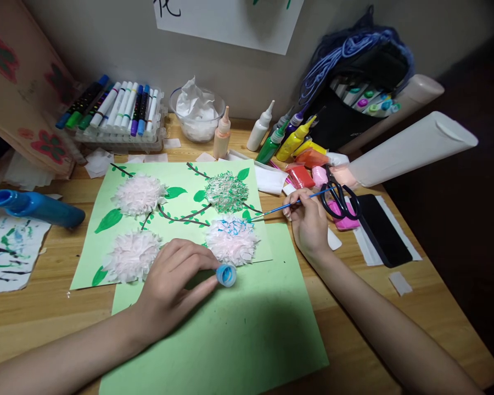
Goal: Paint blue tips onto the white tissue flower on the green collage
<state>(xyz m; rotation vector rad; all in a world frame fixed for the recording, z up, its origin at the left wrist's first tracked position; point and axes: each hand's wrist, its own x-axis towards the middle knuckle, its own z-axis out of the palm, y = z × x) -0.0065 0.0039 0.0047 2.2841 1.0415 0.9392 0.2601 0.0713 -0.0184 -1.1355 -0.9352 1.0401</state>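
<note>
Paper flowers (233, 247): four (one daubed green, one touched blue). Hands (170, 285): two. Green sheets (214, 329): two. One each: paintbrush (276, 209), small cap (226, 275), scissors (342, 196), phone (382, 227), clear bowl (189, 129), blue bottle (39, 208). Marker pens (125, 105): several, overlapping, no sure tally.

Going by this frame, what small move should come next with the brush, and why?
Probably the right hand should dab the paintbrush on the lower-right flower's lower petals: blue marks show only on its upper part, the rest is pale, and the left hand holds a small cap with blue inside close by.
</note>
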